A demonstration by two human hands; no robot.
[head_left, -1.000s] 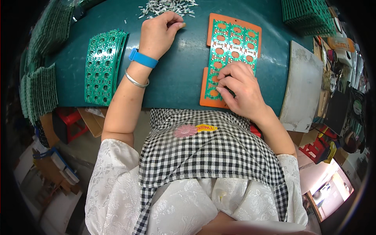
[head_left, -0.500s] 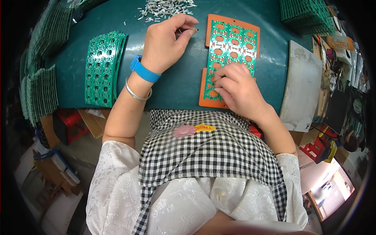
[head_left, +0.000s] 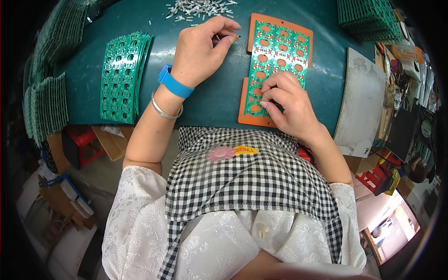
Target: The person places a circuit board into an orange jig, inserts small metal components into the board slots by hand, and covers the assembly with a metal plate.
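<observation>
A green circuit board panel (head_left: 273, 55) with rows of oval cutouts lies on an orange-brown base plate (head_left: 243, 100). My right hand (head_left: 294, 105) is over the lower part of the panel, its thumb and fingers drawn together close to the board. Whatever those fingertips hold, if anything, is too small to make out. To the left of the panel, my left hand (head_left: 203, 50) is raised in a pinch, and a tiny dark tip pokes out at its fingertips. Beyond it lies a heap of small clear-and-white parts (head_left: 200, 8).
A fanned stack of similar green panels (head_left: 122, 79) lies left of my left forearm. More panels are piled at the far left (head_left: 46, 107) and far right (head_left: 368, 18). A grey-white board (head_left: 361, 102) hangs over the table's right edge, beside a cluttered shelf.
My right fingertips have shifted slightly right across the panel. My left hand keeps its pinch in nearly the same place. The whole view has moved a little.
</observation>
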